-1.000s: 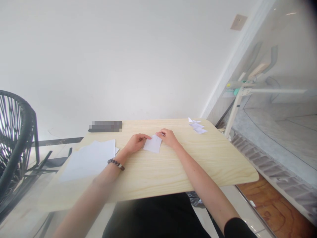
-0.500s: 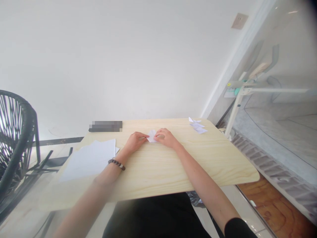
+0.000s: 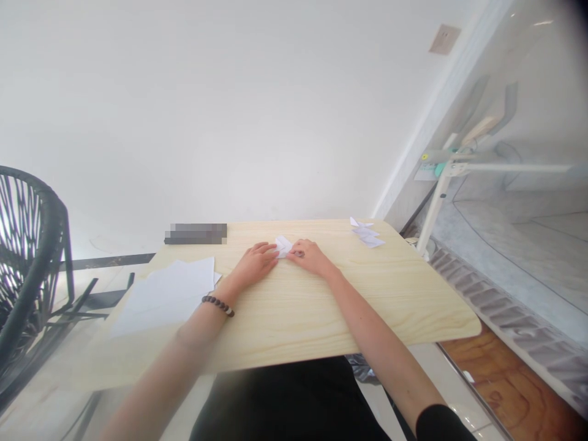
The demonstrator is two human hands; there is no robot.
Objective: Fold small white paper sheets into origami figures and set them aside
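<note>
A small folded piece of white paper lies on the wooden table between my hands, with creased edges and a pointed top. My left hand, with a dark bead bracelet on its wrist, lies palm down with its fingers stretched out, the fingertips touching the paper's left edge. At the lower right edge, the thumb and curled fingers of my right hand pinch the paper.
White paper sheets lie at the table's left. Several folded white paper pieces rest at the back right. A dark blurred-out object sits at the back left. A woven chair stands left of the table.
My left hand has gone from pinching the paper to lying flatter with fingers extended. The folded paper has turned and shifted slightly away from me. My right hand still pinches it.
</note>
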